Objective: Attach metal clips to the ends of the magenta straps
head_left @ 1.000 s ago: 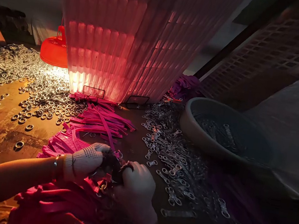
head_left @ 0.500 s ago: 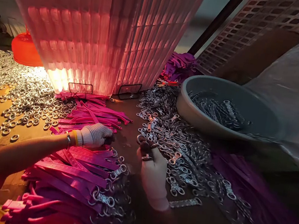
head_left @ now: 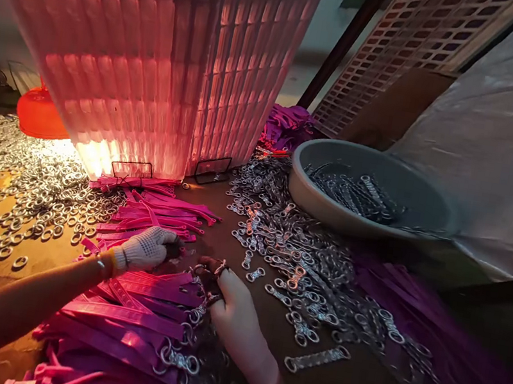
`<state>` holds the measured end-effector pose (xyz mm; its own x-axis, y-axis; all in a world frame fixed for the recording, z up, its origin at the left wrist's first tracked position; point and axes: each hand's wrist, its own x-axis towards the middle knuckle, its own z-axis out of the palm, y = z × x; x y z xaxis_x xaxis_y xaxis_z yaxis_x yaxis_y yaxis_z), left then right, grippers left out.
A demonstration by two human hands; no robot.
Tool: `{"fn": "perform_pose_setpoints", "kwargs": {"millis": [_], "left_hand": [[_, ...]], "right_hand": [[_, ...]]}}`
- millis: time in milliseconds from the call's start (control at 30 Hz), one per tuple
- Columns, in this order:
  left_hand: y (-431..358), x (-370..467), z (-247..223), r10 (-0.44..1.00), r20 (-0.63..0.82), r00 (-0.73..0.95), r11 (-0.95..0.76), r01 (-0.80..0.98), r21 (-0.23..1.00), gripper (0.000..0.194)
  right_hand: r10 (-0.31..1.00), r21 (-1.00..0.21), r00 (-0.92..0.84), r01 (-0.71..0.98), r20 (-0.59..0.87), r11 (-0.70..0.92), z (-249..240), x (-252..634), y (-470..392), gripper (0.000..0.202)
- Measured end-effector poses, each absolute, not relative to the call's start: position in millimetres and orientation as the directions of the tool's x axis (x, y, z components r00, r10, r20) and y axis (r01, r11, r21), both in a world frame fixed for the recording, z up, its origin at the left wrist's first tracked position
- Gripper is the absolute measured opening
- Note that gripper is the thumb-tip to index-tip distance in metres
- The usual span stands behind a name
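Observation:
My left hand [head_left: 147,249], in a white dotted glove with dark fingertips, is closed over the pink straps [head_left: 143,294]; what it pinches is hidden at the fingertips. To its right, my right hand [head_left: 236,319], in a pale glove, has its fingers curled round a small metal ring [head_left: 198,268], partly hidden by dark finger coverings. The two hands nearly meet above the strap ends. Below them, metal links [head_left: 181,360] with rings lie at the right ends of the straps. More pink straps [head_left: 160,212] lie behind my left hand.
Loose metal rings [head_left: 48,198] are heaped on the left beneath an orange lamp [head_left: 42,116]. Metal links [head_left: 296,250] spread to the right, beside a grey basin [head_left: 331,210] holding chain pieces. Ribbed plastic panels [head_left: 158,73] stand at the back. Purple straps [head_left: 406,293] lie right.
My right hand has moved left and slightly down with the metal ring, close to my left hand. My left hand has shifted slightly left and down. The camera view has turned a little.

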<state>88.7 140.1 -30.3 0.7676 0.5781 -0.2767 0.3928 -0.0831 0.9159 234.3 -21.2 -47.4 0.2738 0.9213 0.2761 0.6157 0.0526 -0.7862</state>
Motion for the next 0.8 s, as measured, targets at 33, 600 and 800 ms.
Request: {"fn": "perform_pose_setpoints", "kwargs": {"millis": [33, 600, 800], "left_hand": [[133, 82, -24, 0.565, -0.315, 0.762, -0.001, 0.382, 0.924, 0.018], [69, 37, -5, 0.516, -0.119, 0.848, -0.361, 0.341, 0.868, 0.028], [60, 28, -24, 0.517, -0.073, 0.853, -0.539, 0.391, 0.746, 0.013]], "right_hand": [[0.928, -0.767, 0.250, 0.639, 0.278, 0.058, -44, 231, -21, 0.041], [0.744, 0.101, -0.114, 0.993, 0.658, 0.063, -39, 182, -34, 0.025], [0.854, 0.075, -0.159, 0.987, 0.495, 0.140, -46, 187, -38, 0.021]]}}
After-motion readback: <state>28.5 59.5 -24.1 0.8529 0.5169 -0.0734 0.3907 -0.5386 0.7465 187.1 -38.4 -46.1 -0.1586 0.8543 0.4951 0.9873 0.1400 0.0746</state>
